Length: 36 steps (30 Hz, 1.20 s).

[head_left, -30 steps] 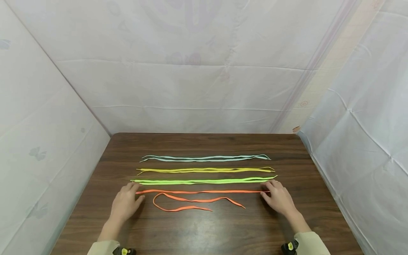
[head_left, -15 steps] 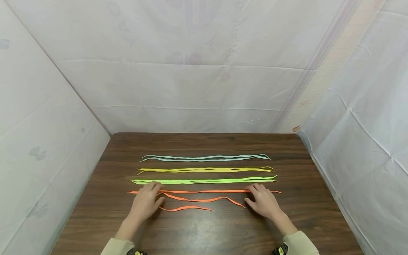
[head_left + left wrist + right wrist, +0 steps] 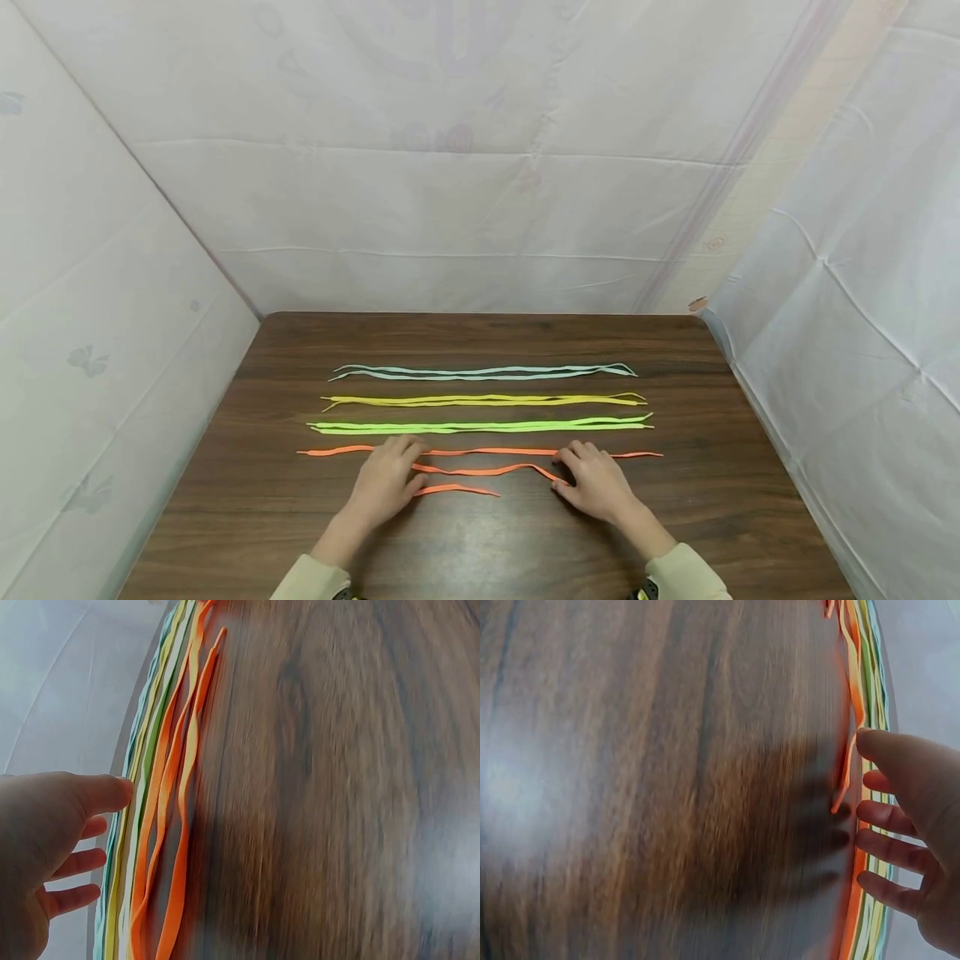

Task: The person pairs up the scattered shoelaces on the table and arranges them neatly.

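Observation:
My left hand (image 3: 385, 483) hovers with relaxed fingers over the left part of the orange shoelaces, hiding the bend of the curved orange shoelace (image 3: 480, 472). To the right, my right hand (image 3: 597, 483) has its fingers loosely bent above the straight orange shoelace (image 3: 495, 452), and its thumb overlaps the curved lace's tip. Behind the orange laces lie green shoelaces (image 3: 525, 426) in a row from left to right. Both wrist views show spread fingers with nothing between them, the left hand (image 3: 45, 832) beside the laces and the right hand (image 3: 922, 817) across them.
Yellow shoelaces (image 3: 480, 402) and light blue shoelaces (image 3: 480, 377) lie parallel farther back on the brown wooden table (image 3: 480, 550). White sheeting (image 3: 450, 208) hangs behind the table and along both sides.
Both hands have left the ends of the straight orange shoelace and moved inward toward each other. That lace's ends now show, while the curved lace's bend has become covered.

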Each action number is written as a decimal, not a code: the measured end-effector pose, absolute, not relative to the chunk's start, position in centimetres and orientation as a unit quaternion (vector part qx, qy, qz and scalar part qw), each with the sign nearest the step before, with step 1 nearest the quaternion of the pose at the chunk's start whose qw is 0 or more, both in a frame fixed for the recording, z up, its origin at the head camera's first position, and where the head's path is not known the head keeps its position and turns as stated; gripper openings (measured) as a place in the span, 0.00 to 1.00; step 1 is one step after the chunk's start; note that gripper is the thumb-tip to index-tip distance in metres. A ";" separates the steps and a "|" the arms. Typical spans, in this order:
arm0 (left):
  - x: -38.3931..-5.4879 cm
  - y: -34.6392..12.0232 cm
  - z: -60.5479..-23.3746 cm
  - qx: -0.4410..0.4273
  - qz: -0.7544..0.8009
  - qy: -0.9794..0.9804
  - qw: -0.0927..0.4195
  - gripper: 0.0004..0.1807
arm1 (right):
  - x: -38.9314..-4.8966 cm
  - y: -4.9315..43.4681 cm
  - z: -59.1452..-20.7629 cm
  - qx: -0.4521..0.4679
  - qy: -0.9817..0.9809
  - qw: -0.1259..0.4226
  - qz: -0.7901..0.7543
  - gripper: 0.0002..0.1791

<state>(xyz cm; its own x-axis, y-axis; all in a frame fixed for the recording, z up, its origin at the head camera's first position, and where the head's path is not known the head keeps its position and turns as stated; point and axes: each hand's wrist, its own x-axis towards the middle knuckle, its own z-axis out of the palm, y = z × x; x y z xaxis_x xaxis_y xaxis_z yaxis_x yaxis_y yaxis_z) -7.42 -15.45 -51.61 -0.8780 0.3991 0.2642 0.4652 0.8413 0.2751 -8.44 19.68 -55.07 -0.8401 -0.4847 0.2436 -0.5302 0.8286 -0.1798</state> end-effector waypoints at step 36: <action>-5.6 -7.4 -53.5 -0.360 -0.147 -0.918 0.072 0.09 | -8.8 18.4 -55.3 0.270 -0.944 0.141 0.125 0.10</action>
<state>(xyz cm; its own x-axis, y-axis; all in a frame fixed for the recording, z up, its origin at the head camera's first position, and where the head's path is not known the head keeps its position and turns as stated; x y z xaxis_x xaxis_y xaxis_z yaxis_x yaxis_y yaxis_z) -5.55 -7.37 -53.49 -0.7302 0.6404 0.2379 0.6827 0.6972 0.2187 -8.82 18.35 -55.32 -0.8147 -0.4745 0.3335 -0.5450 0.8230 -0.1604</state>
